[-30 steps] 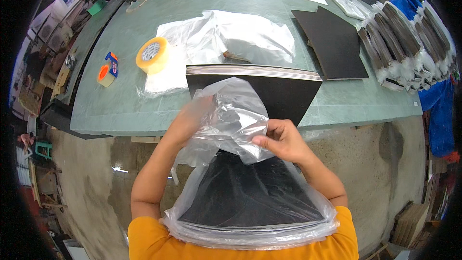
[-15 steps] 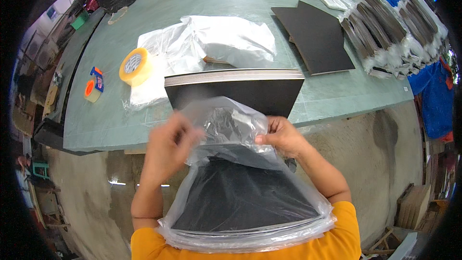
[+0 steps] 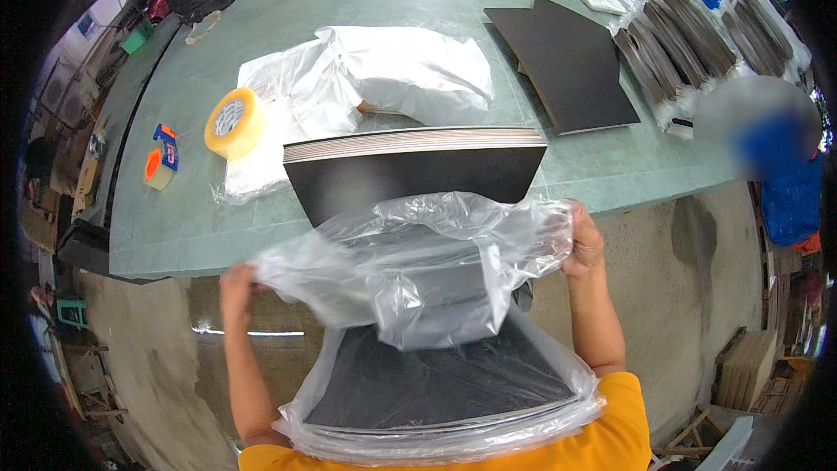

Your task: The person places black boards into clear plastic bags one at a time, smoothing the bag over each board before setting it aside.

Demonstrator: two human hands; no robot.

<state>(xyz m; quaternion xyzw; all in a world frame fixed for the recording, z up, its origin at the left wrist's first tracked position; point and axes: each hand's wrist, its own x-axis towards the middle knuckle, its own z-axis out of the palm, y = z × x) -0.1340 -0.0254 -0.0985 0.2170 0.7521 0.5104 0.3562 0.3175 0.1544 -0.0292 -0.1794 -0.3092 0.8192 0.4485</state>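
Note:
My left hand (image 3: 236, 293) and my right hand (image 3: 585, 242) each grip one side of a clear plastic bag (image 3: 427, 249), pulling its film wide between them. Just below, against my body, lies a set of black boards (image 3: 436, 379) wrapped in clear plastic; whether the stretched film belongs to that same wrapping I cannot tell. Beyond the film, at the table's near edge, is a stack of black boards (image 3: 418, 166) with pale edges facing up. The film covers part of its lower front.
On the green table (image 3: 288, 9) sit a big tape roll (image 3: 232, 124), a small tape dispenser (image 3: 162, 160), white plastic bags (image 3: 418, 70) and loose black boards (image 3: 571, 70). Plastic-wrapped bundles (image 3: 689, 39) stand at the right. A blurred patch covers the table's right corner.
My hands have moved apart, the left leftward and down, the right to the right. The bag's film, bunched between them before, is now spread wide.

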